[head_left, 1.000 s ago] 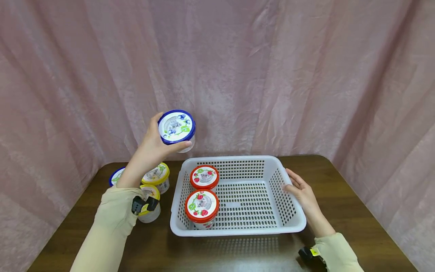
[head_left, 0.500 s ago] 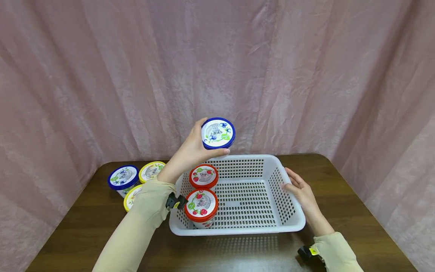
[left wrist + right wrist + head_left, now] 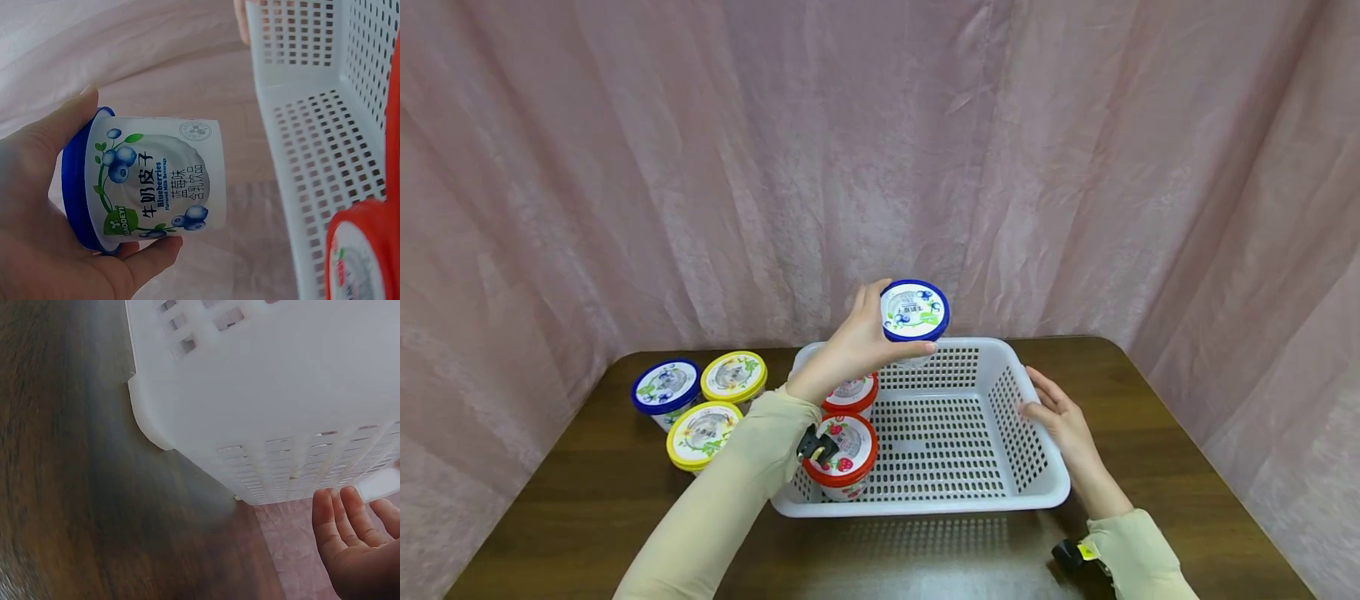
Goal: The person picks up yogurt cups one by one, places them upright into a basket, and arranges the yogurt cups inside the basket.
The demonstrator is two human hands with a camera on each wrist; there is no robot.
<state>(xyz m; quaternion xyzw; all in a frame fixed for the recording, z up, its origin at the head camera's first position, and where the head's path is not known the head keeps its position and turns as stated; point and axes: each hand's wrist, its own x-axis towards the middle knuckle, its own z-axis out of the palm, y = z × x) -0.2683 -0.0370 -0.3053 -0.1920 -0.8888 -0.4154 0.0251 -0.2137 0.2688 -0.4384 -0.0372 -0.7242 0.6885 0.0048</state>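
Note:
My left hand (image 3: 850,342) grips a blue-lidded blueberry milk drink cup (image 3: 914,310) around its lid, thumb on the near side. It hangs upright above the back edge of a white perforated basket (image 3: 917,507). In the left wrist view the blueberry print on the cup (image 3: 162,178) faces the camera. Two red-lidded cups, one nearer (image 3: 854,450) and one farther (image 3: 857,395), stand inside the basket's left end, partly behind my left arm. My right hand (image 3: 1067,421) holds the basket's right wall, thumb inside and fingers outside.
Left of the basket, a blue-lidded cup (image 3: 666,387) and two yellow-lidded cups, one behind (image 3: 734,377) and one in front (image 3: 703,435), stand on the brown wooden table (image 3: 565,517). A pink curtain (image 3: 880,150) hangs behind the table.
My left hand has carried the blueberry cup rightward and lower, from above the left cups to over the basket's back edge. My right hand stays on the basket's right wall.

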